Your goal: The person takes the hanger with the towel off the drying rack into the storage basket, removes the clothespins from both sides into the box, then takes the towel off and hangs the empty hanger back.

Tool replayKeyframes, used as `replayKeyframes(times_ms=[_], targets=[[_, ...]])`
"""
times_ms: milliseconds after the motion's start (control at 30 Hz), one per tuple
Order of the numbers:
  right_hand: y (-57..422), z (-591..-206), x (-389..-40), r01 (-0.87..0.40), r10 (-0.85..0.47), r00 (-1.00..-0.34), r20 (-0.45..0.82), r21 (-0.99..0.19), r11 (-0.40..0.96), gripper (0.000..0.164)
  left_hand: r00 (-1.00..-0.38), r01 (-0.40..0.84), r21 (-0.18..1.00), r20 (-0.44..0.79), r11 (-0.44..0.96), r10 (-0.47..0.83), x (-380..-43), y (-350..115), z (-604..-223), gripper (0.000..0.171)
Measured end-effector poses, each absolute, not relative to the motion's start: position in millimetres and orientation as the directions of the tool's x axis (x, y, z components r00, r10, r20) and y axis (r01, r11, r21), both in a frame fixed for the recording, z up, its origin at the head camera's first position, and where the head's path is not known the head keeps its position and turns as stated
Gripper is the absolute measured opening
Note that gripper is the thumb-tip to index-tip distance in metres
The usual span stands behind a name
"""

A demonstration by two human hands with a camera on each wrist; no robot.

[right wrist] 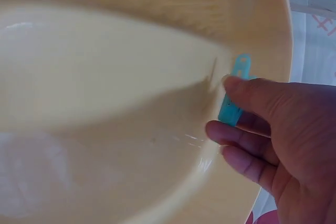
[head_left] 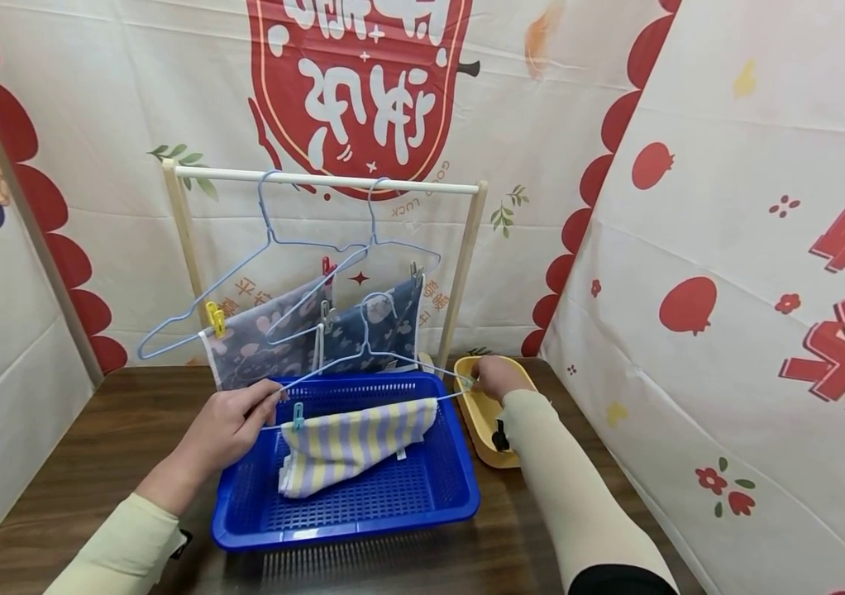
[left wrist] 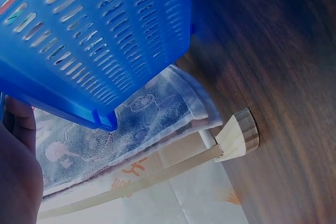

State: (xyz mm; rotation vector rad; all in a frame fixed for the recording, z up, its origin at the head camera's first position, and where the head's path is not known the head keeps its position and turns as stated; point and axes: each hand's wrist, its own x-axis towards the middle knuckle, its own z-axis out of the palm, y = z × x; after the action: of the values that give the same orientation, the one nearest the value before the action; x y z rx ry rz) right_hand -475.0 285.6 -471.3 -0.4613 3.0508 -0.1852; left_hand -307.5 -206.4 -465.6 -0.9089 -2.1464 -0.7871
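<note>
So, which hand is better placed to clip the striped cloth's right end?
Probably the right hand: it pinches a clip and is nearer the cloth's unclipped end, while the left hand grips the hanger.

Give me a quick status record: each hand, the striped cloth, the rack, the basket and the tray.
Left hand: grips the lowest blue hanger
Right hand: pinches a loose teal clip at the tray
Striped cloth: on the lowest blue hanger; fastened clip near its left end, none visible at its right
Rack: two hangers with clipped, patterned cloths
Basket: blue, below the striped cloth
Tray: yellow, right of the basket
</note>
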Motion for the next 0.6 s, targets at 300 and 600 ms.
replayKeyframes(times_ms=[300,600], targets=[[287.0,-477.0,-483.0,-0.261,-0.275,-0.958,-0.081,-0.148,0.954,0.018,-0.523,0.785,0.263,0.768,0.561,0.371,-307.9,-205.1,-465.7,0.026],[286.2,-479.7,-490.1,-0.233,-0.262,-0.958,-0.119,-0.211,0.949,0.015,-0.484,0.803,0.24,0.797,0.546,0.361,-308.7,-203.8,-464.4,0.031]])
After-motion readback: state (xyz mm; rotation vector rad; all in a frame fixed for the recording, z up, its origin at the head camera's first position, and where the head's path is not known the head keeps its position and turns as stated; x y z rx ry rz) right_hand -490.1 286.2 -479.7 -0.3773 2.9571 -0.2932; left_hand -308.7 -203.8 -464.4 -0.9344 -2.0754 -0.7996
